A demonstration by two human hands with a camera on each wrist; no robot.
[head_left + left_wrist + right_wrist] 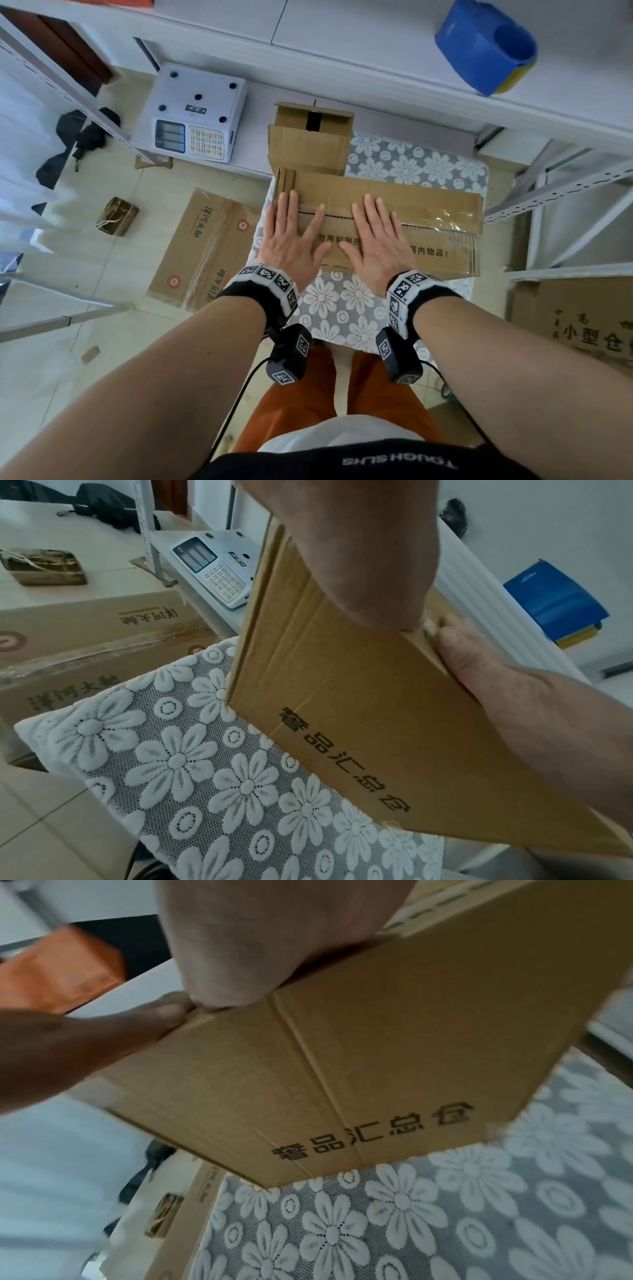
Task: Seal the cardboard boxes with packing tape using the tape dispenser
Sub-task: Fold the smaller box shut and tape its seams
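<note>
On the floor at far left lies a flattened printed carton, and on the low shelf behind it sits a white weighing scale. Next comes the tabletop, covered in a flowered lace cloth, with a long cardboard box lying across it and a smaller cardboard box, its flaps loose, standing just behind the long one's left end.

The left hand lies flat on the long box near its left end, fingers straight and spread, pressing the top flaps down. Just beside it, the right hand does the same, palm down and fingers extended across the centre seam. Neither hand grips anything. Further right, the seam carries a stretch of wrinkled clear packing tape running to the box's right end; whether it reaches under the hands cannot be told.

At upper right, on the high shelf and well apart from both hands, rests the blue tape dispenser.

The step in hand appears to be closing and flattening the flaps before taping the left portion. The next move likely calls for one hand holding the flaps shut while the other reaches up for the dispenser and brings it to the seam.
</note>
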